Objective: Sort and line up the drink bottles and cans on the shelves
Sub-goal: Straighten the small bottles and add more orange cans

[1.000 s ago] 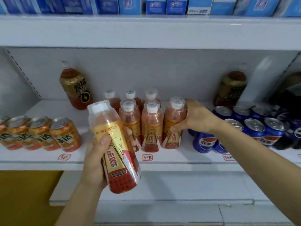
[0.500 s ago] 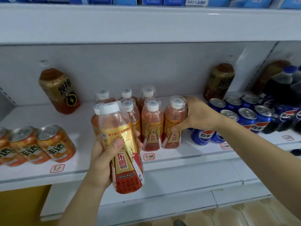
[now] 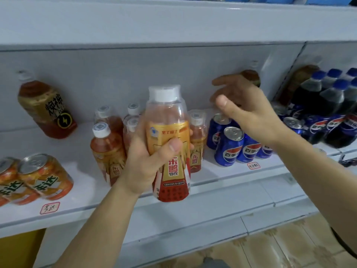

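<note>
My left hand (image 3: 148, 163) grips an orange-drink bottle (image 3: 168, 136) with a white cap and a gold-and-red label, held upright in front of the shelf. Behind it on the white shelf (image 3: 135, 192) stands a cluster of matching small bottles (image 3: 107, 149), partly hidden by the held one. My right hand (image 3: 245, 111) hovers above the blue Pepsi cans (image 3: 229, 146), fingers spread and holding nothing. Orange cans (image 3: 44, 176) stand at the left end.
A larger brown bottle (image 3: 44, 111) with a lightning mark leans at the back left. Another brown bottle (image 3: 251, 76) stands at the back behind my right hand. Dark cola bottles (image 3: 324, 105) with blue caps fill the right bay. Blue cartons line the upper shelf (image 3: 173, 22).
My right hand has let go of the rightmost small bottle and lifted up and to the right. My left hand has raised the held bottle toward the cluster.
</note>
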Available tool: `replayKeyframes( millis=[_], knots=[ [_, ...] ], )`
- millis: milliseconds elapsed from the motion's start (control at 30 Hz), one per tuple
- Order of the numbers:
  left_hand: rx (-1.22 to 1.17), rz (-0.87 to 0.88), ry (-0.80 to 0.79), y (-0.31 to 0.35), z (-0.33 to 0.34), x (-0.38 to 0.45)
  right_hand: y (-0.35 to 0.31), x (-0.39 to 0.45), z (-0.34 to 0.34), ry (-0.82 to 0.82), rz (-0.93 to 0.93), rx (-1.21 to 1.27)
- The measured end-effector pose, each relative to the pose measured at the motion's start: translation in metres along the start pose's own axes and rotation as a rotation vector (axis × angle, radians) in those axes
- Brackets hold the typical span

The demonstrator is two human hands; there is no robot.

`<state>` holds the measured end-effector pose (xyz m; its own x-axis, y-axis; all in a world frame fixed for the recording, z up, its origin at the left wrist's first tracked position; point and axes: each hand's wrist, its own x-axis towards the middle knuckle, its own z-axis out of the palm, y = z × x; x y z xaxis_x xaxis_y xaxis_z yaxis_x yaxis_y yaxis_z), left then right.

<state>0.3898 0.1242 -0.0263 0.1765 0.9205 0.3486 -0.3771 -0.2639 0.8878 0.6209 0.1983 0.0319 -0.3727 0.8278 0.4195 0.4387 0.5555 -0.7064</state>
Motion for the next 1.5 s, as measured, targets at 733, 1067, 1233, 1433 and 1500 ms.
replayKeyframes(
  millis=[733,1067,1233,1433,1500],
  knots=[
    [1.645,-0.378,-0.129,0.05,0.005,0.118,0.051,0.067,-0.076,0.274,0.223,0.433],
    [1.757,-0.494,-0.193,0.024,0.001,0.108,0.065,0.108,-0.003,-0.222,0.107,0.13],
    [1.749,-0.467,-0.191,0.028,0.004,0.106,0.069,0.098,0.027,-0.327,0.121,0.112],
    [1.786,-0.12,0.016,0.045,-0.002,0.093,0.067,0.09,0.039,-0.4,0.199,0.22],
    [1.55,0.06,0.225,0.056,-0.026,0.072,0.069,0.089,0.04,-0.404,0.219,0.243]
  ],
)
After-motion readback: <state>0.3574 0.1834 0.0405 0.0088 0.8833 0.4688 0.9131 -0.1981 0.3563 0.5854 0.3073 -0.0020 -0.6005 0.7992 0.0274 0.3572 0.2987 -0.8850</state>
